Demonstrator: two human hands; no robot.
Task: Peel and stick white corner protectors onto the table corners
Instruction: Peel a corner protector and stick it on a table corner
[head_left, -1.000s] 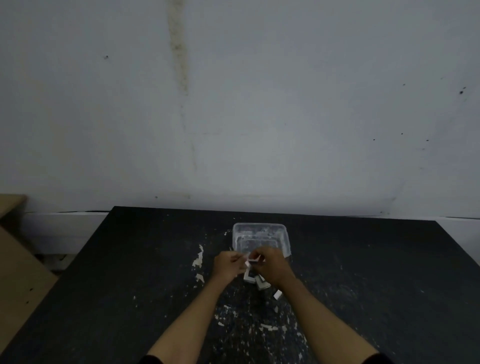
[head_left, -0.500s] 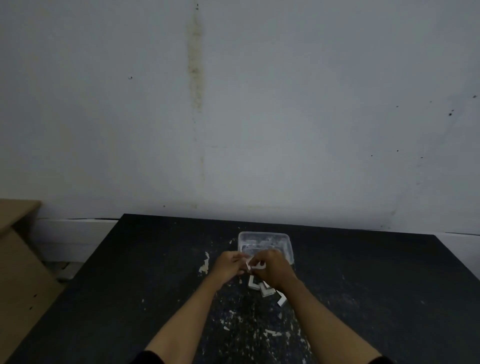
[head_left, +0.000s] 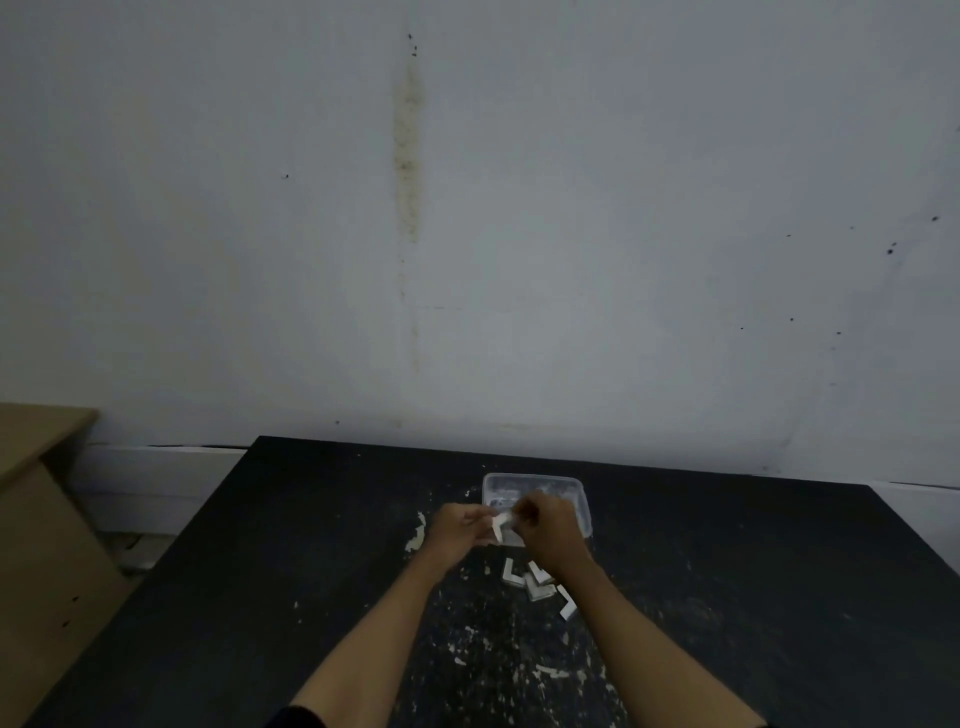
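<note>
left hand (head_left: 460, 527) and right hand (head_left: 545, 525), each grip pinched shut on one white corner protector (head_left: 500, 524) above the black worktop (head_left: 260, 571), apparently mid-peel. spare protectors (head_left: 535, 584) lie nearby; the visible far-left corner looks bare, so sticking seems not yet begun.

A bare, dim workroom, more workshop corner than home.

A worn black counter (head_left: 260, 571), flecked all over with white scraps and scuffs, stands against a plain grey-white wall (head_left: 571, 234) marked by a long yellowish stain (head_left: 408, 156) and scattered dark specks. A light skirting strip (head_left: 156, 457) runs along the wall's foot. At the left edge stands a plain tan wooden cabinet (head_left: 36, 519). A clear plastic tub (head_left: 584, 506) sits on the counter.
</note>
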